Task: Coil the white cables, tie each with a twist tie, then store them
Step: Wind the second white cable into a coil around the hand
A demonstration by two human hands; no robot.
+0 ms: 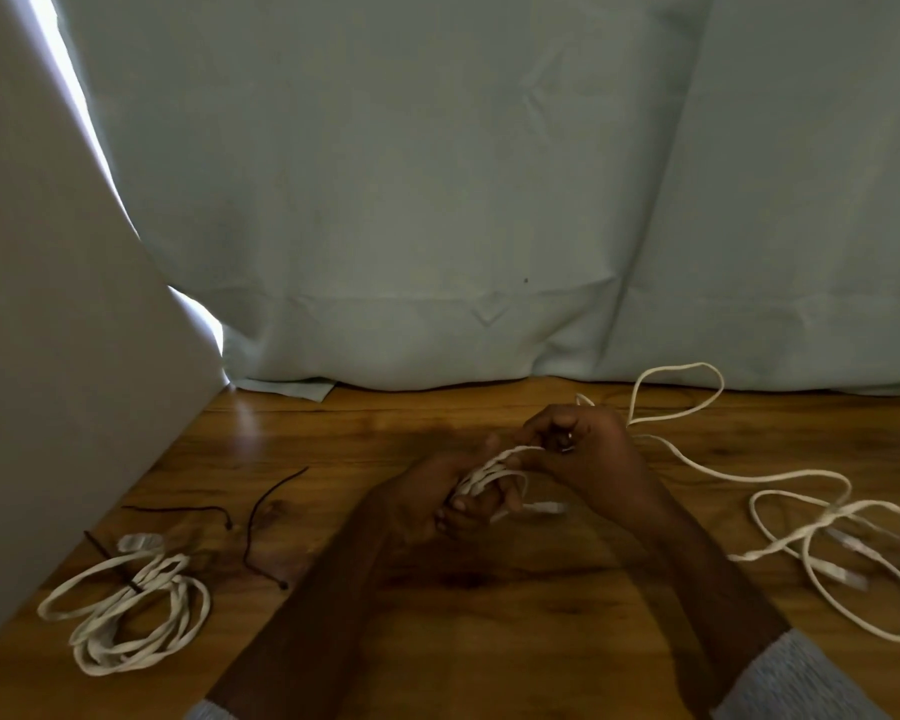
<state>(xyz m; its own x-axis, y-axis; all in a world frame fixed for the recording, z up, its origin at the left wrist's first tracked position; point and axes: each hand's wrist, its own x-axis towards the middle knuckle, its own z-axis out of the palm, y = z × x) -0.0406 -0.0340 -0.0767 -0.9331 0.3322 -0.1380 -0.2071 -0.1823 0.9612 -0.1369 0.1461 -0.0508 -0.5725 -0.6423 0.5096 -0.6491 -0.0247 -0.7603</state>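
At centre frame our left hand (427, 504) grips a bundle of white cable loops (489, 475), while our right hand (588, 449) pinches the strand above it. The loose cable tail (780, 478) trails right across the table (489, 615). A tied coil (126, 610) lies lower left, beside two dark twist ties (261, 517).

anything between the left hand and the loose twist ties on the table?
Nothing visible. The loose twist ties lie on bare wooden table left of the left hand, which holds the cable loops with the right hand. The tied coil sits farther left, out of the path.
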